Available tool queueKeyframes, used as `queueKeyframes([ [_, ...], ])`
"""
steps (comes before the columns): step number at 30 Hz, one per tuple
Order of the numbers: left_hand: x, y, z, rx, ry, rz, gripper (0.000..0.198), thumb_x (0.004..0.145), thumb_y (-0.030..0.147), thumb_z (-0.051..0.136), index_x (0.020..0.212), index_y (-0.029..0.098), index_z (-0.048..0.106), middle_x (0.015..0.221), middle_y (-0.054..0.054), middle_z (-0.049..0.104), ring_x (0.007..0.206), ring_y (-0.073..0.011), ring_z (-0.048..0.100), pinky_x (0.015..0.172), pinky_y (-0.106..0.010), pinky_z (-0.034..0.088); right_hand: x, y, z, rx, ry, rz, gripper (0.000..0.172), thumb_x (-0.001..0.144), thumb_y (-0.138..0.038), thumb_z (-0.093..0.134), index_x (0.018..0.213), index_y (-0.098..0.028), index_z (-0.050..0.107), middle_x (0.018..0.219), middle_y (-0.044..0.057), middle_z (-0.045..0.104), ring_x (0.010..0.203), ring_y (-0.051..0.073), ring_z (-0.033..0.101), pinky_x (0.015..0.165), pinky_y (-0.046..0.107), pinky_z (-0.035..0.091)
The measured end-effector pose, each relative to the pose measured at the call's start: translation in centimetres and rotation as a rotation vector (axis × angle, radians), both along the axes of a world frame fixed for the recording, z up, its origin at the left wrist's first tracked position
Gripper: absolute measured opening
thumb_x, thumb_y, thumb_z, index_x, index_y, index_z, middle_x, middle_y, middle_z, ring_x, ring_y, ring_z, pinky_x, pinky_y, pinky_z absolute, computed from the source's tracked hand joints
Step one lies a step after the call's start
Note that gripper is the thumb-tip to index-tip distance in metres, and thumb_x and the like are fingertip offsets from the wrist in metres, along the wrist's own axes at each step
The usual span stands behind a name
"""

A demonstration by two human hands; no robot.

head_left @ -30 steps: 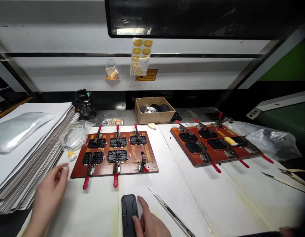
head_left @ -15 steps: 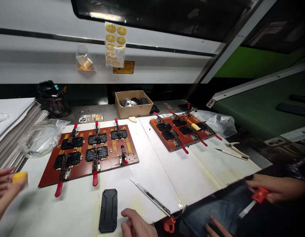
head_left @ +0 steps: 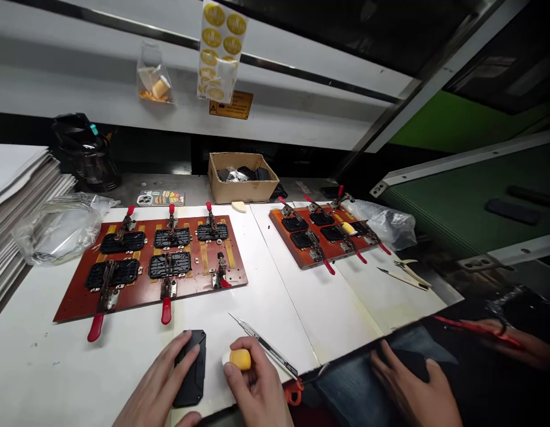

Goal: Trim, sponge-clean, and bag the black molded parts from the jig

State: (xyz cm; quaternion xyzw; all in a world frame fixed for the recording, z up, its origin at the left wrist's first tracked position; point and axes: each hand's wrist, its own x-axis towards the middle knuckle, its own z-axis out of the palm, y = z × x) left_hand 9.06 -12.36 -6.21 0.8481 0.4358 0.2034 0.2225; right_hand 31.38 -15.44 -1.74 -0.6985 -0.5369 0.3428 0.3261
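Yellow piece (head_left: 239,359) has changed hands in the last half second. It was in your left hand, out at the left edge; now your right hand (head_left: 257,391) pinches it between thumb and fingertips. Your left hand (head_left: 156,385) has come in and lies on the black case (head_left: 192,370), fingers loosely spread, not closed round it. Case and piece sit just in front of the clamp board (head_left: 141,295), near each other but apart. A thin blade (head_left: 263,345) lies off the board's near right corner.
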Motion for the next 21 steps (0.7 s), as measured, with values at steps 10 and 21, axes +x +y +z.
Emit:
queueKeyframes([
  [10,0.8,1.7,-0.9,0.167,0.073,-0.067,0.083,0.092,0.022,0.054,0.163,0.012,0.010,0.162,-0.016,0.038,0.147,-0.0283,0.042,0.109,-0.041,0.051,-2.9,1.2,-0.9,-0.103,-0.425,0.408,0.036,0.087,-0.024,0.066,0.123,-0.028,0.060,0.097,0.002,0.067,0.079,0.023,0.068,0.064,0.028,0.046],
  [21,0.6,1.6,-1.5,0.110,0.052,-0.018,0.088,0.090,0.031,0.063,0.163,0.015,0.015,0.161,-0.014,0.041,0.145,-0.0301,0.046,0.108,-0.040,0.054,-0.8,1.4,-1.2,0.028,-0.413,0.464,0.045,0.092,-0.014,0.051,0.135,-0.027,0.049,0.097,0.002,0.063,0.077,0.017,0.063,0.065,0.025,0.046],
])
